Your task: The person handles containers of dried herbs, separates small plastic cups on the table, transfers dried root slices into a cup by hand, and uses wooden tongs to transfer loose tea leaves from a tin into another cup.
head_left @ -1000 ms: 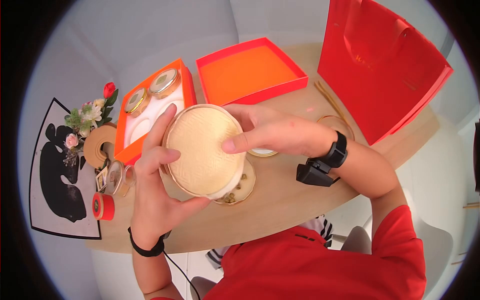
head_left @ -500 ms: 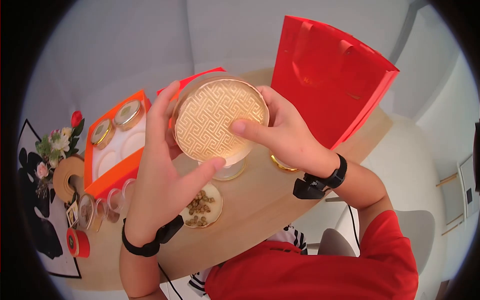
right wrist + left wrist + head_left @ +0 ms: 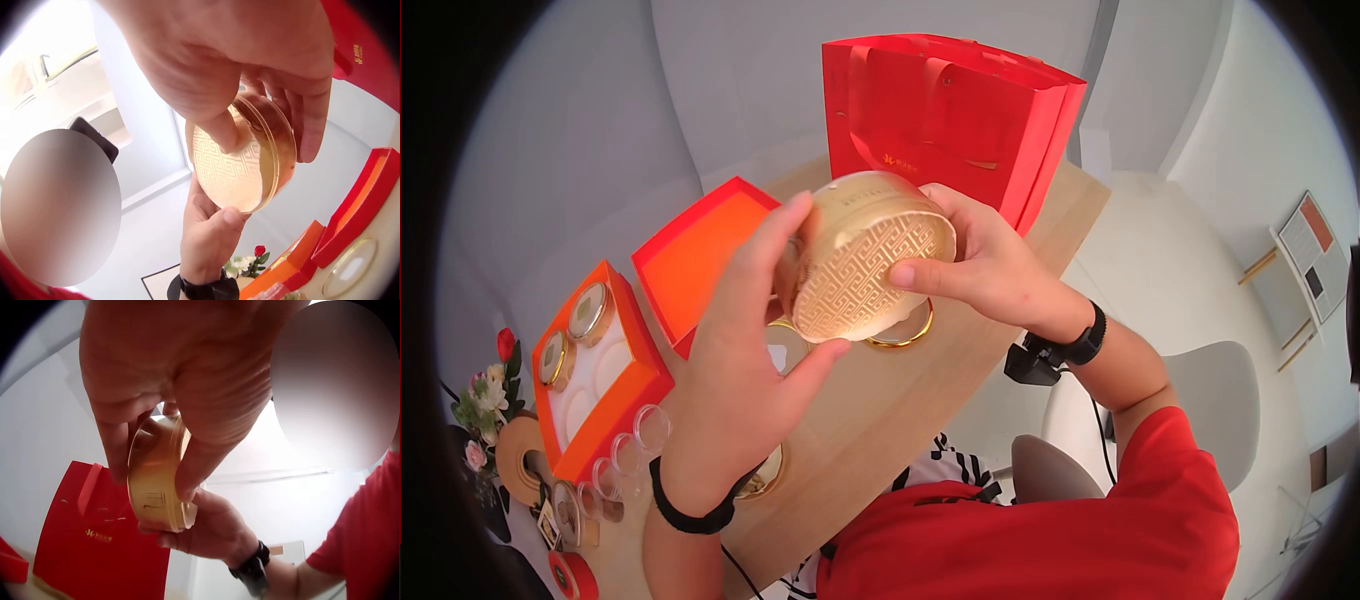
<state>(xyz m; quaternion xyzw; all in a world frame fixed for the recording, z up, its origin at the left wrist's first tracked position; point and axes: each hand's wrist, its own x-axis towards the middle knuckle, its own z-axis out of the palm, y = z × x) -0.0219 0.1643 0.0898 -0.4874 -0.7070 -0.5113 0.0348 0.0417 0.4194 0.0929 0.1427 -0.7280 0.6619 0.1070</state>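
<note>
The tub (image 3: 850, 285) in the grip is gold, its pale gold face covered in a raised pattern of interlocking angular lines, its glossy side carrying darker lettering. Just beyond the grip, the bag (image 3: 920, 120) is bright red with a small gold mark. Left of the grip, the shallow box (image 3: 700, 245) is orange inside with a red rim; farther left, the deeper box (image 3: 615, 430) is orange around a white liner (image 3: 580, 375). Past it, the rose (image 3: 505, 345) is red. Nearer the body than the grip, the shirt (image 3: 1020, 540) is plain red, the trousers (image 3: 940, 465) striped black and white. Black straps (image 3: 1090, 335) flank the grip; the table (image 3: 850, 425) below is pale brown.
</note>
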